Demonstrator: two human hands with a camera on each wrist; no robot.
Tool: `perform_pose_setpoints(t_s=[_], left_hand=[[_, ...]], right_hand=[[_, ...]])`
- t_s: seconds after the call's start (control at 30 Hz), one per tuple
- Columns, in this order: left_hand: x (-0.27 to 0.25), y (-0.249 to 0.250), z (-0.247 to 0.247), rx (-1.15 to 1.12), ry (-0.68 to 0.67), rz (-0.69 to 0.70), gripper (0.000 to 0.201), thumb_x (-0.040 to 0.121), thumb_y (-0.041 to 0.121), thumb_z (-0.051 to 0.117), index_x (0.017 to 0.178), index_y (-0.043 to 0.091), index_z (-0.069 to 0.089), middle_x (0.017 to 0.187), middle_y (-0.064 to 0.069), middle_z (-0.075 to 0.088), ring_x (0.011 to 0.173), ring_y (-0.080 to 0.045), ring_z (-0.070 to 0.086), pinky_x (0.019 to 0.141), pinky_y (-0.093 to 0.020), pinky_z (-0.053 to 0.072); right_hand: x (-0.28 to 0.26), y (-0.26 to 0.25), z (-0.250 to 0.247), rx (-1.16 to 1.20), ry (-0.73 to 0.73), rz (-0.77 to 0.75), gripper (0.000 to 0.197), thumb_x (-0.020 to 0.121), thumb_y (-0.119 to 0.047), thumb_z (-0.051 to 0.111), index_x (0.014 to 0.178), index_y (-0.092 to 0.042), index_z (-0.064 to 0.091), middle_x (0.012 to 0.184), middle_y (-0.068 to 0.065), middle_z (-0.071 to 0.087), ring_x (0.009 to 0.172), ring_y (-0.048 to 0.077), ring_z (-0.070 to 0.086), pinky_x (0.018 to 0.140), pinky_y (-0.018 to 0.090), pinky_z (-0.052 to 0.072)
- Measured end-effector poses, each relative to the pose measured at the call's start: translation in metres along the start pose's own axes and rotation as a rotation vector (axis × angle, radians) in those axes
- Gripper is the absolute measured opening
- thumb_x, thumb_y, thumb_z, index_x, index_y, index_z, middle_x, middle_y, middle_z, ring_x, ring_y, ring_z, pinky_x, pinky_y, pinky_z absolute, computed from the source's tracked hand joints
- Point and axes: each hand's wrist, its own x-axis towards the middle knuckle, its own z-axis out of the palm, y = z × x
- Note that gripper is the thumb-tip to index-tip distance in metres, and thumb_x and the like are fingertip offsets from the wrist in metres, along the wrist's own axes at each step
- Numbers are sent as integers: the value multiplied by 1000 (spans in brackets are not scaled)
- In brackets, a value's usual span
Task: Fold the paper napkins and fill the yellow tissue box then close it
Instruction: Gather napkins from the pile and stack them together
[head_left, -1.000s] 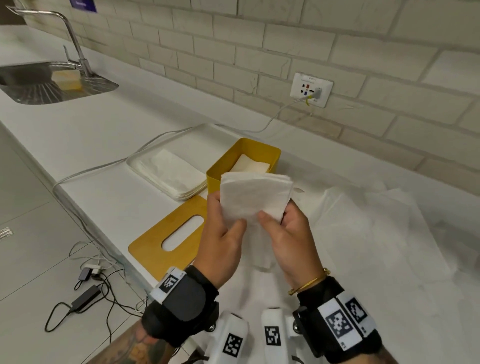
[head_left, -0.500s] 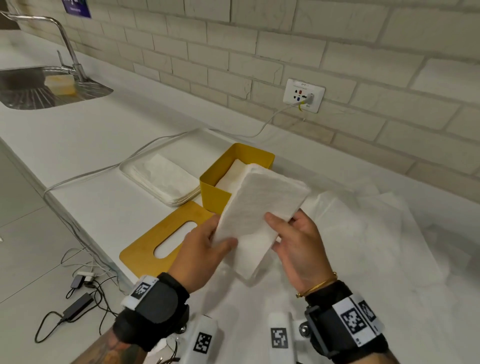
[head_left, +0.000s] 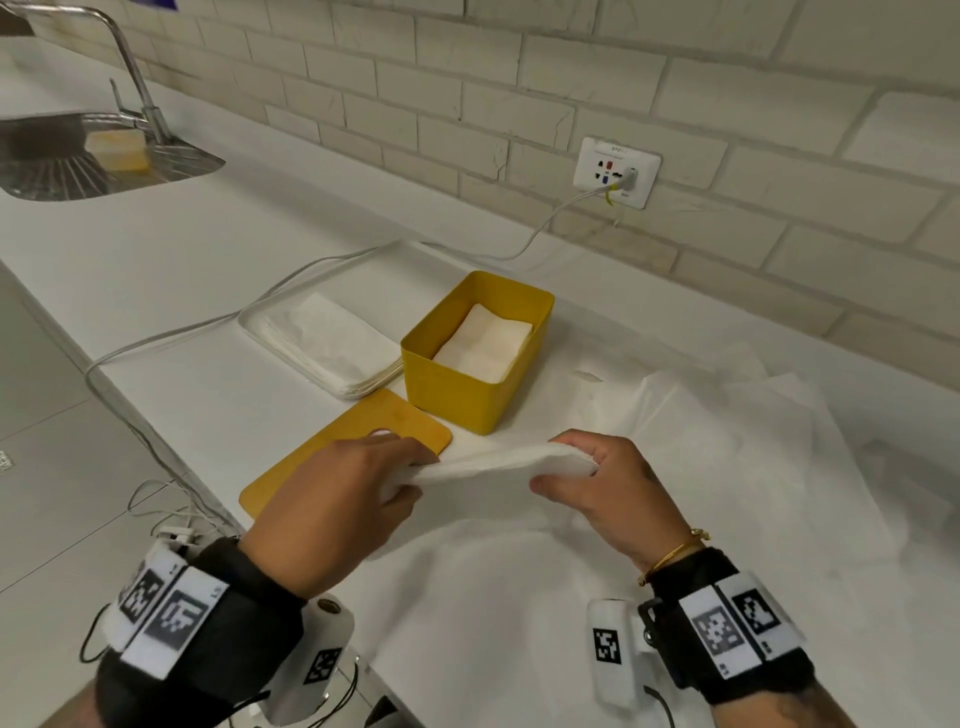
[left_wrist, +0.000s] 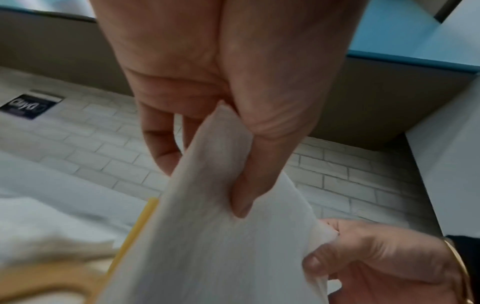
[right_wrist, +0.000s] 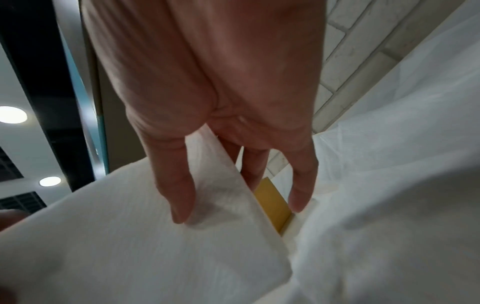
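A folded white paper napkin (head_left: 493, 464) stretches level between my two hands, low over the counter in front of the yellow tissue box (head_left: 457, 395). My left hand (head_left: 395, 478) pinches its left end, thumb against fingers (left_wrist: 241, 185). My right hand (head_left: 566, 473) pinches the right end; its thumb (right_wrist: 179, 191) lies on the napkin (right_wrist: 130, 236). The open box holds folded napkins (head_left: 483, 343). Its flat yellow lid (head_left: 332, 452) with an oval slot lies on the counter, partly under my left hand.
A white tray (head_left: 260, 325) with a stack of flat napkins (head_left: 337, 343) sits left of the box. White sheets (head_left: 701, 467) cover the counter to the right. A sink (head_left: 78, 156) with a tap is at far left. A cable (head_left: 545, 223) runs to the wall socket (head_left: 618, 171).
The napkin was held upright in front of the box; both hands have brought it down and turned it level, now low over the counter in front of the box.
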Motion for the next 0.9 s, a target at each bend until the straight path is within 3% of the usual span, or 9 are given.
perform_pose_setpoints(t_s=[0.13, 0.3, 0.37, 0.5, 0.6, 0.7, 0.83, 0.9], left_hand=[[-4, -7, 9, 33, -178, -122, 18, 92, 21, 71, 108, 29, 71, 88, 18, 65, 74, -6, 54, 69, -31, 48], [0, -1, -8, 18, -22, -82, 19, 85, 18, 79, 100, 27, 73, 74, 27, 53, 64, 5, 50, 59, -17, 38], [-1, -2, -7, -2, -47, -105, 19, 84, 19, 79, 100, 29, 73, 73, 29, 55, 65, 5, 51, 60, -17, 40], [-4, -6, 3, 11, -169, -157, 17, 90, 22, 75, 105, 30, 72, 81, 16, 65, 66, -1, 51, 66, -28, 47], [-2, -4, -5, 16, -112, -130, 16, 87, 22, 77, 100, 29, 73, 71, 26, 54, 62, 2, 49, 60, -20, 40], [-1, -3, -12, 15, -40, -94, 16, 83, 19, 81, 94, 29, 73, 65, 27, 50, 58, 2, 48, 57, -22, 38], [-3, -8, 0, 76, -208, -166, 18, 92, 29, 71, 109, 32, 71, 81, 18, 62, 69, -3, 52, 66, -24, 45], [-1, -5, 1, 106, -252, -162, 18, 92, 37, 69, 110, 36, 68, 80, 17, 61, 70, -4, 51, 66, -26, 45]], right_hand=[[3, 8, 3, -101, -62, 54, 10, 83, -13, 79, 89, -19, 74, 83, -2, 75, 80, 14, 70, 72, 24, 53], [4, -2, -7, 1, -33, 14, 14, 83, -16, 81, 93, -25, 75, 87, -6, 76, 80, 6, 70, 74, 18, 53], [2, -2, -5, -23, -45, 21, 16, 81, -15, 82, 92, -24, 75, 83, -6, 74, 76, 6, 68, 70, 20, 53], [2, 12, 6, -78, -85, 69, 14, 81, -10, 80, 80, -21, 71, 68, -10, 67, 65, 5, 62, 67, 25, 49], [6, 7, 4, -32, -48, 14, 11, 84, -12, 80, 82, -20, 72, 68, -9, 64, 66, 1, 58, 63, 17, 44], [7, 3, 0, 0, -26, -18, 9, 85, -11, 79, 87, -18, 74, 70, -10, 65, 66, 0, 58, 62, 13, 43], [5, 13, 8, -72, -81, 58, 15, 82, -10, 80, 77, -21, 71, 65, -11, 64, 69, 7, 60, 62, 15, 43], [5, 8, 7, -64, -98, 40, 14, 83, -12, 81, 78, -21, 71, 70, -11, 67, 73, 6, 63, 66, 18, 46]])
